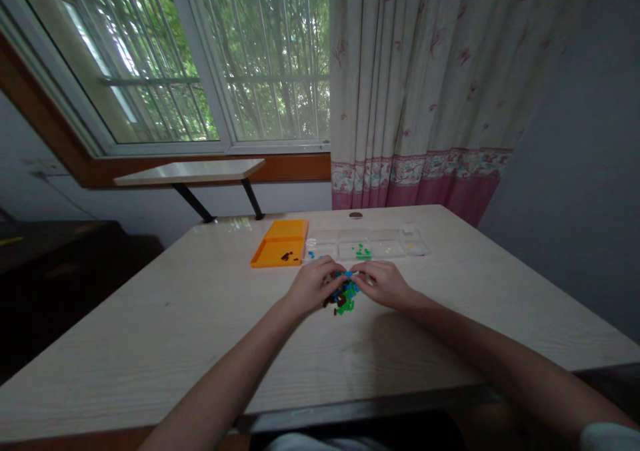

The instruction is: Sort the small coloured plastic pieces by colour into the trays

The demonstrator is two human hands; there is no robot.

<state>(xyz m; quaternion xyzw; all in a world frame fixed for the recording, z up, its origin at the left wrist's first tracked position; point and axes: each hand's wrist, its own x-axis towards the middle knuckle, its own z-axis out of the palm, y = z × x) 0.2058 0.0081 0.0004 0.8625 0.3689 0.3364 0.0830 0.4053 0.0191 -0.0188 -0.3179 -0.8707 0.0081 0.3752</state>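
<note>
Blue pc (349, 274) is btwn the fingertips, just over the far edge of the pile (343, 299) of small brown, green & blue bits on the table (210, 317). L hand (315, 282): thumb & fingers look pinched on it from the left. R hand (383, 283): same from the right, so tips nearly meet; exact grip too small to tell. To do it well: light tip pinch, one hand steady, the other doing fine turns. Stay low over the pile so a drop lands close, & keep palms off it so bits don't scatter. L hand hides part of the pile's left side; prob. worth tilting it for a better view.

Tray (380, 239) is just beyond the hands, w/ green pcs (362, 251) in its near row, blue bits (311, 255) left of those, yellow bits (410, 247) right. Orange box (270, 245) lies open left of tray, brown pcs (287, 256) in its near half. L knuckles overlap tray's near edge in view, so mind bumping it. Far left: shelf (190, 171); far right: curtain (425, 84).
</note>
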